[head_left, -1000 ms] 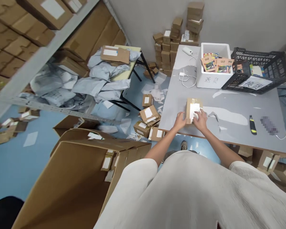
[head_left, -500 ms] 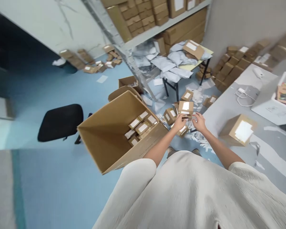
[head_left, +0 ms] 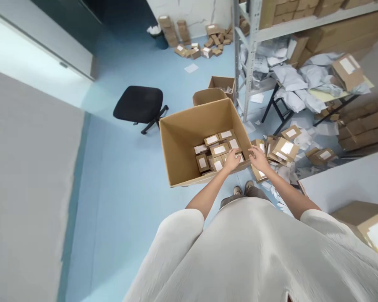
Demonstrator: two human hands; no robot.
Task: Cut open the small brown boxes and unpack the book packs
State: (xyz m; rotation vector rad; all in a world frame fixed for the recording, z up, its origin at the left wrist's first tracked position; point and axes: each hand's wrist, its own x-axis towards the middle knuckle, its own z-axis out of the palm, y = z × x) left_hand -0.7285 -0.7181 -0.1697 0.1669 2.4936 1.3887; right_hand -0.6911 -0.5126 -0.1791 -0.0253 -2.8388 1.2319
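Observation:
My left hand (head_left: 232,160) reaches over the near wall of a large open carton (head_left: 192,121). Its fingers are closed at a small labelled cardboard box (head_left: 241,157), most of which the hand covers. Several more small taped boxes (head_left: 219,149) with white labels lie in the carton's right part. Just outside the carton's right corner, my right hand (head_left: 257,159) has its fingers loosely bent and apart, close to the rim, with nothing visible in them. A pile of labelled boxes (head_left: 285,149) lies to the right of that hand.
A black chair (head_left: 138,104) stands left of the carton, and a smaller open box (head_left: 221,84) behind it. A metal shelf (head_left: 250,63) and a low table with grey mailing bags (head_left: 290,77) are at back right. A grey worktop (head_left: 349,182) holds a larger box (head_left: 362,222).
Both hands have gone from the floor pile on the right to the large carton, the left now over its inside. My view has swung to the left.

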